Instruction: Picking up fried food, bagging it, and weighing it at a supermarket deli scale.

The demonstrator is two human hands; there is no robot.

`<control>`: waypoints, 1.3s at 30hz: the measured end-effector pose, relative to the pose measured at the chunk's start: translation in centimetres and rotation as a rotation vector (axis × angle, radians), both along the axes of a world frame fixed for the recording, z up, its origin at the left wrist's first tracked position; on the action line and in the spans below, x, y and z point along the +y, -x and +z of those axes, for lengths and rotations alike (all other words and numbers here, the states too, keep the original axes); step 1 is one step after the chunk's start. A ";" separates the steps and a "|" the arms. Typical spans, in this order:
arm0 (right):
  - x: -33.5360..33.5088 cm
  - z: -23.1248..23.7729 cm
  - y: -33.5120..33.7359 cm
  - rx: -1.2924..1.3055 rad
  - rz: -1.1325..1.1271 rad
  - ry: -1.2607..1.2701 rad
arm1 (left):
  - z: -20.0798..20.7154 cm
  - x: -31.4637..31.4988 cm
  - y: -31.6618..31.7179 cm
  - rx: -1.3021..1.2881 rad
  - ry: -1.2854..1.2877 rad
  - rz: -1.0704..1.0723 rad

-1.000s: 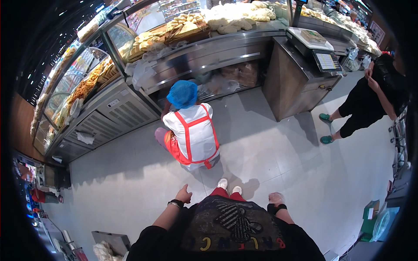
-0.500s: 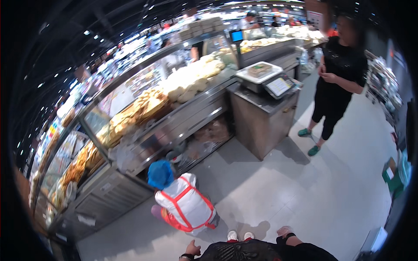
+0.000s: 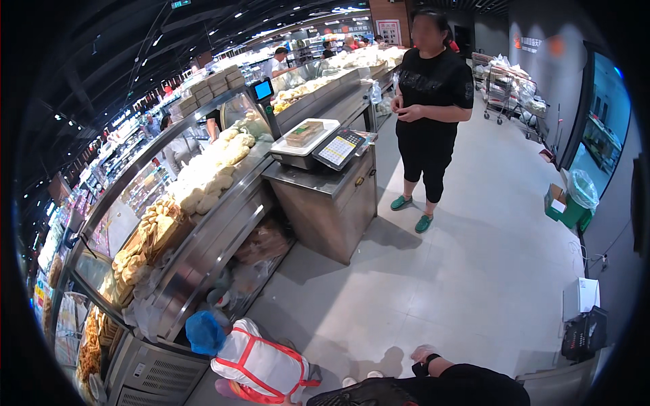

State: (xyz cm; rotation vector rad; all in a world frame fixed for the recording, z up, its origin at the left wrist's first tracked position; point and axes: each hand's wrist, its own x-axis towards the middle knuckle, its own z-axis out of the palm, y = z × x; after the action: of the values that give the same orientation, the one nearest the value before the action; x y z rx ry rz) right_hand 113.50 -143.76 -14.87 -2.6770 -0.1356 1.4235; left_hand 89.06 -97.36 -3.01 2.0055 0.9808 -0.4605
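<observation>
My right hand (image 3: 422, 353) hangs low at the bottom of the view, over the floor, with a black band on its wrist. Its fingers look loosely stretched, and I see nothing in them. My left hand is out of the picture. Just left of me a co-worker (image 3: 261, 362) in a white top, red apron straps and a blue cap crouches by the open lower shelf of the display counter (image 3: 203, 254); that person's hands are hidden. Farther off, a person in black (image 3: 433, 101) stands facing this way, hands together at the waist.
A weighing scale (image 3: 306, 143) with a package on it tops a metal cabinet (image 3: 321, 216). Breads and buns (image 3: 210, 179) fill the glass case. Along the right wall are a green bin (image 3: 577, 208), a white box (image 3: 580, 298), a black crate (image 3: 583, 335) and loaded carts (image 3: 504, 88).
My view has swung to the right, so the counter, scale and both people sit farther left. My left hand has left the picture. The co-worker still crouches.
</observation>
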 end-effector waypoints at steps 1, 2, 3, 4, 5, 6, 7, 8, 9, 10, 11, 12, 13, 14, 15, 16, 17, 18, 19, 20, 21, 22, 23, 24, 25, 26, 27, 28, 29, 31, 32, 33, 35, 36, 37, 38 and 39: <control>0.0 -0.4 0.0 0.032 -0.032 0.023 | 0.1 -0.1 0.0 -0.005 0.001 0.003; 0.0 -0.7 0.1 0.032 -0.030 0.023 | 0.2 -0.1 0.0 -0.008 0.001 0.008; 0.0 -1.4 0.2 0.002 0.047 0.025 | 0.4 -0.2 0.1 -0.010 0.003 0.016; -0.1 -1.9 0.3 -0.027 0.125 0.026 | 0.5 -0.1 0.2 -0.014 0.007 0.023; -0.3 -2.4 0.3 -0.028 0.131 0.025 | 0.7 -0.2 0.2 -0.021 0.009 0.024; -0.4 -2.6 0.3 -0.048 0.150 -0.001 | 0.8 -0.3 0.5 -0.027 0.009 0.036; -0.4 -2.8 0.2 -0.068 0.170 -0.028 | 1.0 -0.3 0.5 -0.036 0.012 0.045; -0.6 -3.0 0.3 -0.069 0.188 -0.031 | 1.0 -0.4 0.8 -0.046 0.016 0.052; -0.8 -3.1 0.4 -0.068 0.220 -0.017 | 1.1 -0.6 1.0 -0.056 0.018 0.061; -0.6 -2.9 0.3 -0.065 0.251 -0.005 | 1.2 -0.7 1.2 -0.066 0.025 0.071; -0.5 -2.6 0.1 -0.066 0.268 -0.009 | 1.3 -0.8 1.4 -0.074 0.031 0.084; -0.1 -1.5 0.0 -0.055 0.247 -0.005 | 1.5 -0.9 1.5 -0.103 0.041 0.112; 0.2 -0.6 -0.2 -0.046 0.222 0.001 | 1.5 -1.1 1.7 -0.072 0.035 0.107; 0.3 -0.8 -0.4 -0.066 0.250 -0.014 | 1.3 -1.2 1.7 -0.064 0.032 0.106; 0.6 -0.4 -0.5 -0.066 0.257 -0.016 | 1.2 -1.2 2.0 -0.054 0.028 0.107; 1.0 0.0 -0.7 -0.054 0.256 -0.004 | 1.0 -1.1 2.1 -0.049 0.028 0.111; 1.4 0.3 -0.7 -0.043 0.252 0.009 | 0.9 -1.1 2.4 -0.046 0.023 0.112; 1.5 0.4 -0.8 -0.043 0.250 0.009 | 0.8 -1.0 2.5 -0.045 0.023 0.112; 1.8 0.5 -1.1 -0.059 0.202 -0.003 | 0.8 -1.0 2.7 -0.042 0.022 0.109; 2.0 0.6 -1.2 -0.076 0.154 -0.014 | 0.6 -0.9 2.7 -0.041 0.021 0.105; 1.9 0.6 -1.2 -0.076 0.149 -0.014 | 0.5 -0.9 2.5 -0.041 0.018 0.098; 1.7 0.6 -1.2 -0.072 0.189 -0.025 | 0.4 -0.8 2.4 -0.045 0.015 0.089; 1.6 0.6 -1.1 -0.068 0.228 -0.037 | 0.3 -0.8 2.2 -0.048 0.014 0.079; 1.3 0.2 -1.0 -0.066 0.214 -0.034 | 0.1 -0.7 2.0 -0.048 0.017 0.066; 1.0 -0.3 -0.9 -0.087 0.196 -0.041 | 0.0 -0.7 1.8 -0.048 0.015 0.054; 0.6 -0.7 -0.5 -0.108 0.175 -0.048 | -0.1 -0.6 1.6 -0.047 0.014 0.041; 0.6 -0.6 -0.4 -0.106 0.157 -0.049 | -0.2 -0.3 1.5 -0.045 0.008 0.033; 1.5 1.3 -0.5 -0.084 0.126 -0.044 | -0.3 -0.2 1.7 -0.041 -0.001 0.034; 1.5 2.6 -0.3 -0.063 0.083 -0.032 | 0.0 0.0 1.2 -0.038 -0.004 0.018; 1.2 2.8 0.1 -0.069 0.082 -0.041 | 0.0 0.2 0.5 -0.026 -0.011 -0.002; 1.2 2.9 0.1 -0.063 0.055 -0.022 | 0.1 0.3 0.0 -0.023 -0.016 -0.017; 1.1 3.2 0.4 -0.057 0.029 -0.004 | 0.1 0.3 -0.4 -0.023 -0.017 -0.028; 0.5 2.1 0.5 -0.056 0.028 -0.012 | 0.2 0.5 -1.1 -0.024 -0.020 -0.050; 0.7 2.6 0.4 -0.047 0.036 -0.037 | 0.1 0.7 -1.2 -0.022 -0.023 -0.054; 0.9 3.2 0.2 -0.041 0.046 -0.062 | 0.1 0.8 -1.3 -0.027 -0.025 -0.053; 1.0 3.6 0.0 -0.047 0.043 -0.059 | 0.0 0.9 -1.7 -0.030 -0.025 -0.058; 0.8 3.4 0.3 -0.064 0.058 -0.059 | 0.0 0.9 -1.7 -0.027 -0.025 -0.070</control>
State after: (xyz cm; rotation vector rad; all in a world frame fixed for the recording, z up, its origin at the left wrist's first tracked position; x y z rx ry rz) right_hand 113.25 -142.95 -11.52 -2.6919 -0.2590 1.3283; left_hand 90.75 -96.44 -3.05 2.0690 0.9058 -0.4596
